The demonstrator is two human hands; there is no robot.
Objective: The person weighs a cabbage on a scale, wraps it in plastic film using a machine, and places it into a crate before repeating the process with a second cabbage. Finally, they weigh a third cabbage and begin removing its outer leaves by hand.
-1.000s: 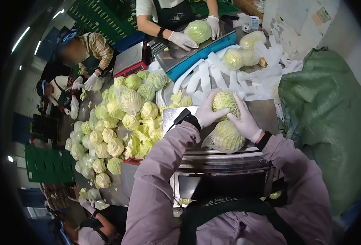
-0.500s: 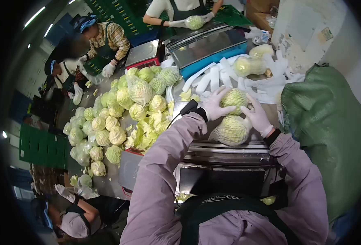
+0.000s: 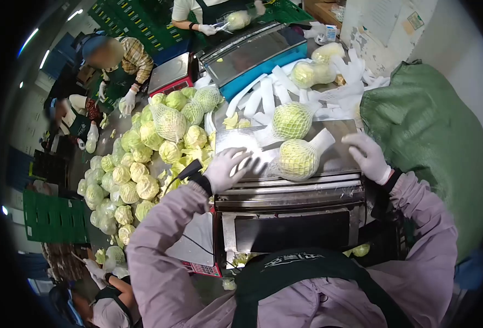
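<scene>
Two cabbages in white foam net sleeves lie on the metal top of the wrapping machine (image 3: 329,145) in front of me. The farther netted cabbage (image 3: 292,121) sits just behind the nearer netted cabbage (image 3: 298,159), whose net end points up to the right. My left hand (image 3: 227,169), in a white glove, is over the machine's left edge with fingers apart, holding nothing. To the right of both cabbages, my right hand (image 3: 368,157) is also gloved, its fingers spread and slightly bent, with nothing in it.
A pile of cabbages (image 3: 137,169) covers the table at left, some netted. White foam net sleeves (image 3: 266,95) lie behind the machine. A blue-sided machine (image 3: 252,60) stands beyond. A large green sack (image 3: 427,147) is at right. Several co-workers stand at the far side and left.
Both hands have let go of the netted cabbages and moved apart, the left one leftward and the right one rightward. The two cabbages now lie untouched. My view has shifted slightly.
</scene>
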